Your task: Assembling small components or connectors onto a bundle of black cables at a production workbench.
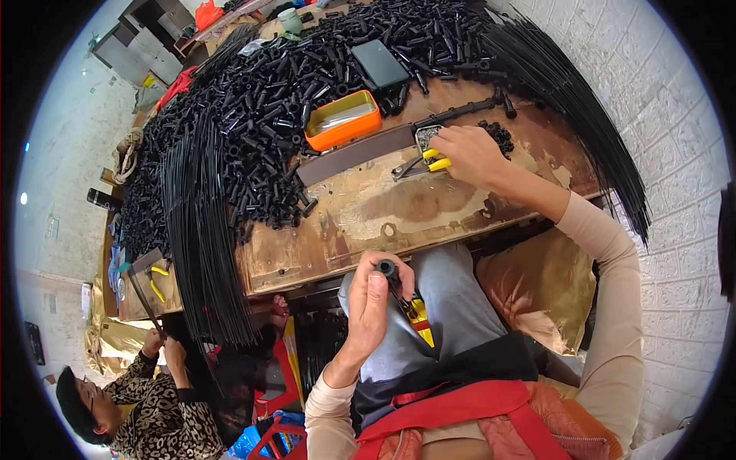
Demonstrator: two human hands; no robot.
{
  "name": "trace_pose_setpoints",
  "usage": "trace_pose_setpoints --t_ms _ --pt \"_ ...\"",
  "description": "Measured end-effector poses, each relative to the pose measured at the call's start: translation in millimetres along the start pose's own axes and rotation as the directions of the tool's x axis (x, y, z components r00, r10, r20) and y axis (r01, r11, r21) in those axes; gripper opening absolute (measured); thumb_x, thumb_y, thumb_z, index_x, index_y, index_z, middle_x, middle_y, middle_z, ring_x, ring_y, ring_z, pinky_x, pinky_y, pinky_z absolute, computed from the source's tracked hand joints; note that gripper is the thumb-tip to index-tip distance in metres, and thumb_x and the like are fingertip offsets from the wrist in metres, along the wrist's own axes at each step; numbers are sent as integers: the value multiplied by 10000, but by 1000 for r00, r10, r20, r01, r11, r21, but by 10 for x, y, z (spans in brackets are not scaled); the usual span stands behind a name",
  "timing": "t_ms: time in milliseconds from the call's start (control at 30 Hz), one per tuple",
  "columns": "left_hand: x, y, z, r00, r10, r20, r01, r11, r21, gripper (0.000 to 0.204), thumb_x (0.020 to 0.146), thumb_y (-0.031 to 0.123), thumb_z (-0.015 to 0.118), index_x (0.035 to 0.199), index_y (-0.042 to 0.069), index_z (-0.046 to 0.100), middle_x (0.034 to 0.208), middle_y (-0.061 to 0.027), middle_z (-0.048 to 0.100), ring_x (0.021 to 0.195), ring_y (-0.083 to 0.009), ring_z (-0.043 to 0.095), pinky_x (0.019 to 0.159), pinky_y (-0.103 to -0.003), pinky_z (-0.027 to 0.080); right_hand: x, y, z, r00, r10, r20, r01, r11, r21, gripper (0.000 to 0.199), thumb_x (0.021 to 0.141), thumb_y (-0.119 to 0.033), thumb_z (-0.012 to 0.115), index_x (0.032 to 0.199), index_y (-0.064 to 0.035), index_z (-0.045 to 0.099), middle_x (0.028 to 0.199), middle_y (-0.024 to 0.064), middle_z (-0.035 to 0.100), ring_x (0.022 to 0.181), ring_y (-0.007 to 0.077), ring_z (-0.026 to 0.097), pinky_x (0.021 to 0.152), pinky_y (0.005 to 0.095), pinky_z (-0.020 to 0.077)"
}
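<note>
Over my lap, my left hand [369, 303] is closed round a black plastic tube [388, 269], with its round open end facing up. Out on the table, my right hand [471, 156] reaches over a small metal tray [426, 136] of tiny parts. Its fingers are bunched together at the tray; their tips are partly hidden, and I cannot make out what is between them. Pliers with yellow handles [438, 162] lie on the wood under that hand, jaws pointing left. A yellow and red object [421, 325] shows between my legs below the left hand.
Black tubes [268, 115] are heaped across the table. Bundles of thin black rods [203, 230] hang over its front edge. An orange box [345, 132], a dark flat strip [356, 157] and a phone [380, 64] lie mid-table. A co-worker [146, 406] sits at left, holding a long tool.
</note>
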State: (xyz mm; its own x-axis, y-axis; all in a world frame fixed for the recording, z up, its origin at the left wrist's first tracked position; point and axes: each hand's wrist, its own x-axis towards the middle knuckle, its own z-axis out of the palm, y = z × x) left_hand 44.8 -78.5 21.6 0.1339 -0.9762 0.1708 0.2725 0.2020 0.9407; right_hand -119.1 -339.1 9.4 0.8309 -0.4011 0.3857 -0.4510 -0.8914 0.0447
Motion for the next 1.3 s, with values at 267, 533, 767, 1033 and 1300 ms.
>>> trace_pose_setpoints --t_ms 267,533,767,1033,1300 --pt "-157 4 123 999 15 41 -15 1000 2 489 1026 451 395 1098 -20 502 763 -58 524 688 -118 490 661 -258 408 104 25 -128 961 270 57 -276 926 258 177 774 -125 636 932 -61 680 886 139 678 848 351 641 720 465 496" --pt "-599 149 359 991 68 112 -74 996 50 474 1036 425 387 1118 -27 504 756 -51 523 693 -111 484 672 -256 405 200 279 -129 835 444 327 -550 699 457 337 797 -289 724 978 -10 671 795 179 673 720 305 648 686 396 478" --pt "-872 309 414 992 115 55 -118 992 43 463 1045 416 357 1105 -19 501 750 -54 512 690 -131 503 675 -270 427 295 304 -113 827 435 355 -547 766 337 283 806 -253 738 821 13 642 659 101 658 591 191 639 575 338 479" --pt "-888 249 322 992 116 -52 -112 992 61 457 1056 403 328 1102 -18 498 742 -54 502 685 -141 517 670 -281 452 -212 -414 -615 779 81 622 -476 -569 670 159 945 -170 609 1025 -34 595 938 57 643 843 137 625 695 252 500" --pt "-746 189 410 991 109 -77 -97 984 149 442 1058 373 333 1296 17 440 728 -22 484 653 -90 441 612 -236 377 -842 -1539 -1040 856 137 499 -358 -539 762 128 940 -136 607 1016 -37 581 899 41 594 800 144 600 736 273 483"
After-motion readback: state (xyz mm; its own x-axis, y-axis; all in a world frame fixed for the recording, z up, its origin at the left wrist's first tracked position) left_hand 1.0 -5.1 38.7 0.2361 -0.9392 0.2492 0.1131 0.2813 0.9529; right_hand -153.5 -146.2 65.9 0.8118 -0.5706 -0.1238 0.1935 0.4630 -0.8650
